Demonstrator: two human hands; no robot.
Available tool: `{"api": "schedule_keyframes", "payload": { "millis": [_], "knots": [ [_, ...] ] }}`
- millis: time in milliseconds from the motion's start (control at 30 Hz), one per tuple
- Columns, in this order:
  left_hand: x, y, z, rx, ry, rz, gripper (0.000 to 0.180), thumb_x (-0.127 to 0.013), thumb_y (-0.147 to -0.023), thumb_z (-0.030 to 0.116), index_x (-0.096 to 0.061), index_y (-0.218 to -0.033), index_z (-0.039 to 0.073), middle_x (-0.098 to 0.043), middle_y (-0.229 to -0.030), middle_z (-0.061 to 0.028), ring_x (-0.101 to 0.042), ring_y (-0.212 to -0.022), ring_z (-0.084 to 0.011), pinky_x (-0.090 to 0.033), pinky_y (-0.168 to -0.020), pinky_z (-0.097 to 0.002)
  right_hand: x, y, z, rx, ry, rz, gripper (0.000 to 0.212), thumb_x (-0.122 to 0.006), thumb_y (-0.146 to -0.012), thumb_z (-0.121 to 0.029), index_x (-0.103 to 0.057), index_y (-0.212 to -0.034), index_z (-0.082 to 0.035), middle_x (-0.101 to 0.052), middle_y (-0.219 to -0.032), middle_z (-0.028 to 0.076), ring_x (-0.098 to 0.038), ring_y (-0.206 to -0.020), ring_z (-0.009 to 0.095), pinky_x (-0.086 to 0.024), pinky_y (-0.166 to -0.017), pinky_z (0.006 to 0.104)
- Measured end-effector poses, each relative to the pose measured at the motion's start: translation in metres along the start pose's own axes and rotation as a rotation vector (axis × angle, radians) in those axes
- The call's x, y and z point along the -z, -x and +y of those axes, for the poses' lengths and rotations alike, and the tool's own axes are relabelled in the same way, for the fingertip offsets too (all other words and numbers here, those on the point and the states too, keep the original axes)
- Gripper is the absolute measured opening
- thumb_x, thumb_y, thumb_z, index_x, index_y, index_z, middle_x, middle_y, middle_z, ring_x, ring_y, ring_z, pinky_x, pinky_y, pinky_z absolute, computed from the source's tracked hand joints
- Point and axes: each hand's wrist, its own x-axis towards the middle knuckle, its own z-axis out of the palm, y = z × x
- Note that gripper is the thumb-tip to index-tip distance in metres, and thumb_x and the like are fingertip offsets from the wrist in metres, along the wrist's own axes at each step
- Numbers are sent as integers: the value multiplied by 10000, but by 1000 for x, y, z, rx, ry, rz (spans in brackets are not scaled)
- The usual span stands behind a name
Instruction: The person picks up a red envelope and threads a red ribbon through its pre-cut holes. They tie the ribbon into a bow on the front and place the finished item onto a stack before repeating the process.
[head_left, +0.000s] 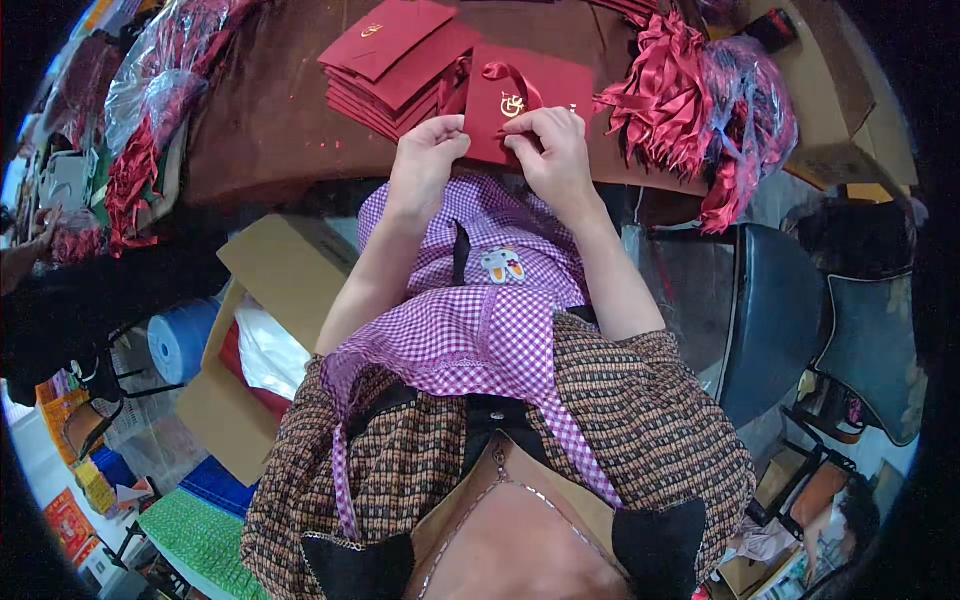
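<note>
A flat red paper gift bag (535, 78) with gold print lies in front of me at the table's near edge. A red satin ribbon (512, 78) loops across its front. My left hand (428, 165) pinches at the bag's left edge, thumb against fingers. Over the bag's lower front, my right hand (555, 155) is closed, its thumb and forefinger pinching a bit of the ribbon. Just left of the bag sits a stack of similar red bags (385, 50), with ribbon showing at its side.
A bundle of red ribbons (660, 95) partly in clear plastic lies to the right, beside a cardboard box (835, 95). More plastic-wrapped ribbons (150, 110) hang at the left. An open carton (235, 400) stands low left; a dark chair (775, 320) is right. Brown cloth covers the table (265, 120).
</note>
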Motion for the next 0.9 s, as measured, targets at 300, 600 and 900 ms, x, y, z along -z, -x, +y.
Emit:
{"api": "schedule_keyframes", "payload": {
  "millis": [300, 600, 900],
  "knots": [
    [0, -3, -3, -35, 58, -51, 254, -567, -807, -71, -615, -1055, -42, -648, -955, -61, -591, -847, -106, -473, -790, -224, 1, 1, 3, 123, 97, 55, 141, -689, -729, -99, -644, -862, -94, -633, -820, 22, -575, -840, 208, -362, -834, 367],
    [-5, 0, -8, -31, -42, 43, 266, -593, -808, -65, -612, -1072, -48, -634, -914, -44, -572, -804, -94, -469, -756, -214, -6, 1, -2, 134, 185, 70, 119, -685, -739, -113, -633, -845, -100, -600, -798, 19, -558, -839, 221, -352, -830, 377],
    [-8, -1, -16, -194, -343, 109, 279, -622, -811, 41, -636, -1071, -59, -653, -849, -55, -570, -749, -94, -474, -697, -238, -11, 5, 6, 156, 236, 66, 102, -685, -739, -117, -613, -801, -79, -585, -761, 31, -557, -792, 221, -365, -796, 389]
  ]
}}
